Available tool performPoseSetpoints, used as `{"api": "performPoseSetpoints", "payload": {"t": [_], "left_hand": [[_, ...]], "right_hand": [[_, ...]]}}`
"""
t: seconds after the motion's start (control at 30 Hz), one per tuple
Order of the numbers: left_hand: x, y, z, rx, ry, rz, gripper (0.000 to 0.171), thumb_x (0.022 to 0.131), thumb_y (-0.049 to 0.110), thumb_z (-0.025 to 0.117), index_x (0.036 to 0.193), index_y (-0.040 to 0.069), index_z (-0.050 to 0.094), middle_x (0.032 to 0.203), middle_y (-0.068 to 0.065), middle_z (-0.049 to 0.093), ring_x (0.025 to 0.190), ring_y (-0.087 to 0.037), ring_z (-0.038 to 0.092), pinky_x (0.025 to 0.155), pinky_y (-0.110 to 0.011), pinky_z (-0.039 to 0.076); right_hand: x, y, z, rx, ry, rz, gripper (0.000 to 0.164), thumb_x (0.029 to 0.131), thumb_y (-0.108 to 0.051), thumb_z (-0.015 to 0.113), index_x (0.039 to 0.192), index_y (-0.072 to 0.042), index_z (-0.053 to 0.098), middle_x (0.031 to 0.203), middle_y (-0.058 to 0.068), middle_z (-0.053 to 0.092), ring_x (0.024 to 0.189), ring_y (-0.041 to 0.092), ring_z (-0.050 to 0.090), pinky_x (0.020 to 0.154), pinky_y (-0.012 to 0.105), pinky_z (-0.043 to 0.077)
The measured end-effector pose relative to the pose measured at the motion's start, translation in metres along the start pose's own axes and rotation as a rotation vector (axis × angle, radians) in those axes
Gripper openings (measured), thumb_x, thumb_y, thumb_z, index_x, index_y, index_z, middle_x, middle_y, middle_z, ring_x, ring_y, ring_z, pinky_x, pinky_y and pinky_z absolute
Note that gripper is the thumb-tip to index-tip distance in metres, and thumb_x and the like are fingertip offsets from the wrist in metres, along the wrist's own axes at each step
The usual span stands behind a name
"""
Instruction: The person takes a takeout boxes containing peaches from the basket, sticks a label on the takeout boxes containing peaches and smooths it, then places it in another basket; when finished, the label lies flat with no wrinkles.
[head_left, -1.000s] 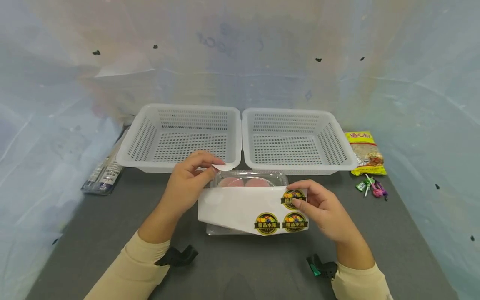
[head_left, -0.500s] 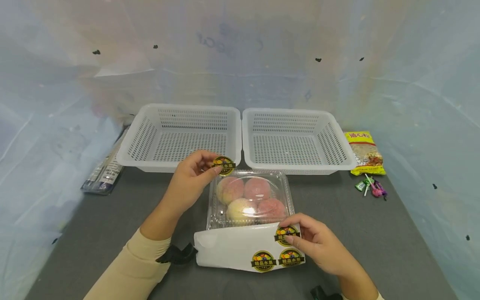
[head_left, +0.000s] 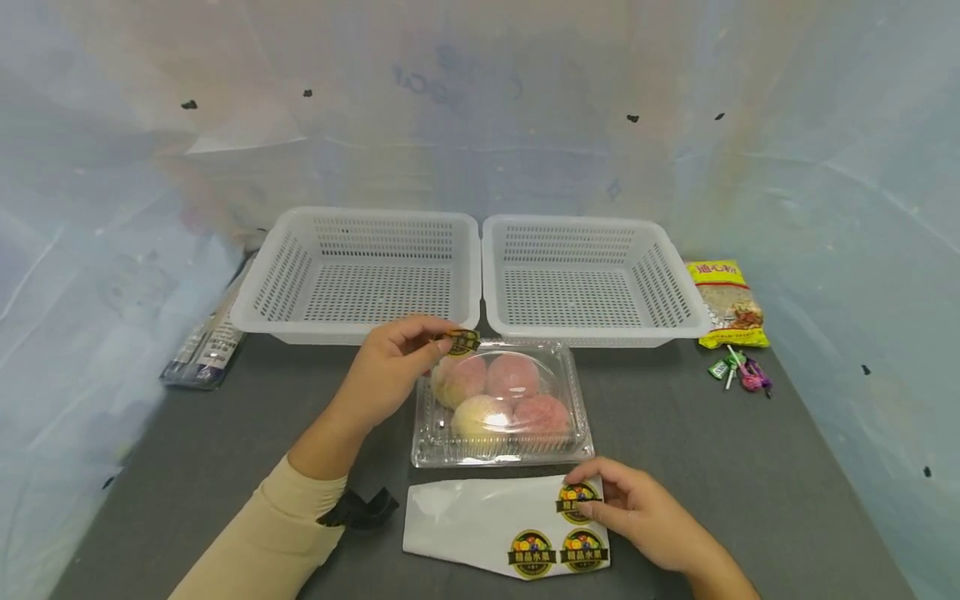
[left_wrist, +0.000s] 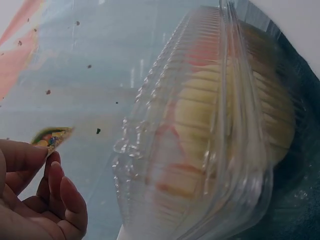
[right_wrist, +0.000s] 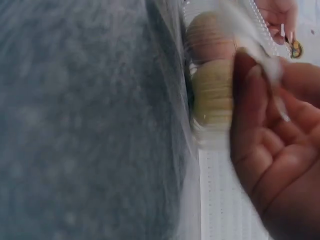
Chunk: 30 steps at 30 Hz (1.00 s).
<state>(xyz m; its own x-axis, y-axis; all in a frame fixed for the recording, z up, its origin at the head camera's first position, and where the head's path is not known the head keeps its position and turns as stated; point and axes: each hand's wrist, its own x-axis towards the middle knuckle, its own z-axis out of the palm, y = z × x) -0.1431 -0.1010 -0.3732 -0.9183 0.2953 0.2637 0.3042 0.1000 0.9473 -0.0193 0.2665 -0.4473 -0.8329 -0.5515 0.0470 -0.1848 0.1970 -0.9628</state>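
Between thumb and fingers, my left hand (head_left: 393,367) pinches a round black-and-gold fruit sticker (head_left: 459,342), held over the back left corner of a clear plastic clamshell box (head_left: 573,408). Several pink and yellow peaches (head_left: 483,421) sit inside the closed box. In the left wrist view the sticker (left_wrist: 52,140) looks bent, and the box (left_wrist: 200,125) stands beside the hand. My right hand (head_left: 637,512) pinches the right end of a white sticker sheet (head_left: 480,517) in front of the box. Three stickers show on that sheet's right side.
Two white perforated baskets (head_left: 360,325) (head_left: 600,333) stand side by side behind the box. At right lie a yellow food bag (head_left: 726,304) and several wrapped lollipops (head_left: 742,371). A clear-wrapped package (head_left: 202,354) lies at left, beside the left basket.
My right hand has drawn the sticker sheet off the box toward me, uncovering the peaches. My left hand has turned the sticker face up, then moved slightly right and down over the box.
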Motion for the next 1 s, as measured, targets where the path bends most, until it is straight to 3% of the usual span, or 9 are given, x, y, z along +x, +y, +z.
{"api": "performPoseSetpoints", "payload": {"t": [0.1,0.17,0.4,0.53,0.67,0.8,0.9,1.0], "left_hand": [[0.000,-0.001,0.003,-0.009,0.001,-0.029,0.024,0.104,0.002,0.072,0.128,0.001,0.075,0.106,-0.013,0.071,0.085,-0.027,0.063,0.072,-0.029,0.055],[0.000,-0.002,0.005,-0.020,-0.002,-0.049,0.021,0.104,0.000,0.072,0.124,-0.001,0.073,0.103,-0.018,0.071,0.085,-0.027,0.065,0.072,-0.030,0.057],[-0.001,-0.004,0.011,-0.067,-0.057,-0.118,0.010,0.104,0.000,0.069,0.113,-0.004,0.071,0.099,-0.026,0.072,0.082,-0.026,0.072,0.074,-0.037,0.062],[-0.001,-0.007,0.015,-0.080,-0.082,-0.137,0.010,0.104,0.000,0.069,0.112,-0.004,0.071,0.098,-0.026,0.072,0.081,-0.028,0.072,0.074,-0.039,0.063],[-0.001,-0.008,0.019,-0.082,-0.093,-0.146,0.009,0.104,0.001,0.070,0.111,-0.004,0.072,0.096,-0.026,0.073,0.082,-0.032,0.072,0.073,-0.040,0.063],[-0.002,-0.004,0.024,-0.095,-0.114,-0.180,0.009,0.105,0.002,0.069,0.111,-0.003,0.072,0.095,-0.027,0.074,0.086,-0.041,0.074,0.073,-0.043,0.064],[-0.003,-0.004,0.027,-0.104,-0.123,-0.217,0.009,0.106,0.003,0.068,0.111,-0.002,0.072,0.093,-0.023,0.076,0.085,-0.039,0.075,0.071,-0.044,0.065],[-0.004,-0.004,0.030,-0.101,-0.120,-0.236,0.008,0.106,0.003,0.068,0.111,-0.002,0.072,0.091,-0.019,0.076,0.082,-0.033,0.076,0.069,-0.041,0.065]], "right_hand": [[-0.004,0.005,-0.004,-0.042,-0.030,0.055,0.028,0.105,0.001,0.070,0.131,-0.006,0.069,0.096,0.004,0.068,0.069,0.007,0.051,0.060,0.028,0.052],[-0.006,0.008,-0.007,-0.064,-0.035,0.073,0.027,0.105,0.000,0.070,0.131,-0.007,0.069,0.099,0.005,0.068,0.070,0.011,0.054,0.060,0.029,0.052],[-0.006,0.009,-0.029,-0.107,0.022,0.117,0.025,0.108,-0.003,0.067,0.133,-0.003,0.067,0.119,0.016,0.067,0.094,0.023,0.070,0.077,0.032,0.059],[-0.001,-0.002,-0.042,-0.275,0.098,0.175,0.023,0.108,-0.010,0.071,0.131,-0.006,0.069,0.123,0.010,0.069,0.100,0.018,0.070,0.078,0.033,0.059],[0.006,-0.020,-0.052,-0.478,0.246,0.189,0.020,0.106,-0.014,0.075,0.125,-0.009,0.073,0.118,0.002,0.073,0.099,0.014,0.070,0.078,0.034,0.059],[0.019,-0.036,-0.056,-0.562,0.370,0.066,0.016,0.105,-0.007,0.075,0.120,-0.012,0.075,0.112,-0.003,0.075,0.096,0.014,0.070,0.078,0.029,0.058],[0.035,-0.044,-0.051,-0.511,0.387,-0.070,0.017,0.104,-0.001,0.074,0.118,-0.011,0.075,0.108,-0.001,0.076,0.092,0.014,0.070,0.078,0.024,0.056],[0.056,-0.049,-0.041,-0.401,0.349,-0.171,0.018,0.102,0.005,0.074,0.117,-0.006,0.074,0.107,0.003,0.076,0.089,0.017,0.071,0.076,0.024,0.057]]}}
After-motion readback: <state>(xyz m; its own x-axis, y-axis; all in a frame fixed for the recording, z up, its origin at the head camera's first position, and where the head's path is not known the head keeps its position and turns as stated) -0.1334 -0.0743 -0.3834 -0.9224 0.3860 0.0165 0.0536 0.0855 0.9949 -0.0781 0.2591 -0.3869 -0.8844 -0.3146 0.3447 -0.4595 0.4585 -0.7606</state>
